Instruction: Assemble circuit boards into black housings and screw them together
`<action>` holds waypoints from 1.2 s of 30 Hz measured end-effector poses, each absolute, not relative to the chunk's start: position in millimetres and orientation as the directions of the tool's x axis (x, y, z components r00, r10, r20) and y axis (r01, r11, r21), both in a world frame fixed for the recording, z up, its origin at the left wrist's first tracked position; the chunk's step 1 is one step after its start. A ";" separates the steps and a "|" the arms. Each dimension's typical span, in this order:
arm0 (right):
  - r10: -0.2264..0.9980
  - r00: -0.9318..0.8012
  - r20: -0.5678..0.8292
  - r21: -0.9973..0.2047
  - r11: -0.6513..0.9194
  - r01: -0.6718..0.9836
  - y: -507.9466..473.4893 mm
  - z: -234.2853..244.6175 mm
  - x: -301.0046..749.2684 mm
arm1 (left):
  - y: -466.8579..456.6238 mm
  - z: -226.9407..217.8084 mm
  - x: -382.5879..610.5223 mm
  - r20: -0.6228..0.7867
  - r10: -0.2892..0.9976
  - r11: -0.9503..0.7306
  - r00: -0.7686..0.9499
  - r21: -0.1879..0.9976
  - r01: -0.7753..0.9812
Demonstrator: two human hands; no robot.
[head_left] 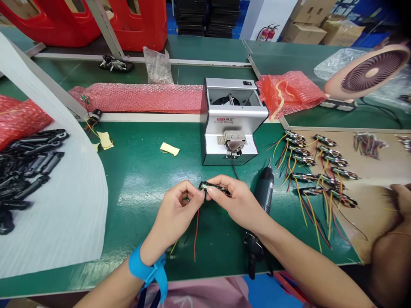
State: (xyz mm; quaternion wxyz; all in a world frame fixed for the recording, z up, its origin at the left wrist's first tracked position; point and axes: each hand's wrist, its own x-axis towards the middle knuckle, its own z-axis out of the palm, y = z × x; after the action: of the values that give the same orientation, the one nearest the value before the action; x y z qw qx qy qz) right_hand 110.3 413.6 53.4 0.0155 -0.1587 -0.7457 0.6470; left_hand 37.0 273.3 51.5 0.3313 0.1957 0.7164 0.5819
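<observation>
"Fingertips [199,193] on both sides are pinching something small, aren't they?"

"Yes: the left hand [173,211] and right hand [236,201] meet over the green bench mat [138,179], fingers pressed together on a narrow wired circuit module [213,187]. It appears to be held just above the mat, though the fingers hide much of it."

"How will it handle?"

"Light and fairly stiff, I'd judge, but fragile where the leads join. The red wire [195,235] hangs soft and could snag, so take hold by the module's edges, never the wires."

"What's nearby?"

"An electric screwdriver [265,188] lies just beside the right hand, and an automatic screw feeder [233,124] stands ahead. More wired modules [316,173] lie in rows on a cardboard sheet [375,214], near another person's hand [401,199]."
</observation>
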 end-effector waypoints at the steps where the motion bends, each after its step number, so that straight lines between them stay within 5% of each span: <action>1: 0.251 -0.950 -0.186 -0.970 0.109 0.219 413.8 53.8 109.9 | 273.7 51.4 37.0 -0.246 0.665 0.234 -0.705 0.965 -0.116; 10: 0.230 -0.950 -0.213 -0.953 0.164 0.253 414.2 54.6 113.0 | 270.1 69.6 27.6 -0.217 0.677 0.487 -0.703 0.848 0.207; 16: 0.156 -0.957 -0.245 -0.939 0.207 0.275 414.7 55.8 112.2 | 263.6 72.5 13.1 -0.288 0.802 0.418 -0.524 0.896 0.147; 27: 0.159 -0.955 -0.251 -0.934 0.221 0.282 414.7 58.4 108.6 | 258.7 72.8 -2.8 -0.445 0.802 0.436 -0.399 0.892 -0.120; 32: 0.149 -0.956 -0.253 -0.906 0.309 0.288 414.2 60.4 108.1 | 255.9 70.9 -2.3 -0.355 0.794 0.447 -0.493 0.891 0.078; 36: 0.097 -0.950 -0.297 -0.874 0.373 0.312 414.2 62.1 106.4 | 261.6 75.6 -12.2 -0.323 0.852 0.455 -0.412 0.847 0.276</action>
State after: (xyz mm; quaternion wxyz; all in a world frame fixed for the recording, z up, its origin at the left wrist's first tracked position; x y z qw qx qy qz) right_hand 106.4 414.2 62.1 -0.0983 -0.1243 -0.8226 0.5461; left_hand -12.2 261.6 75.6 0.3939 0.3727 0.7564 0.3657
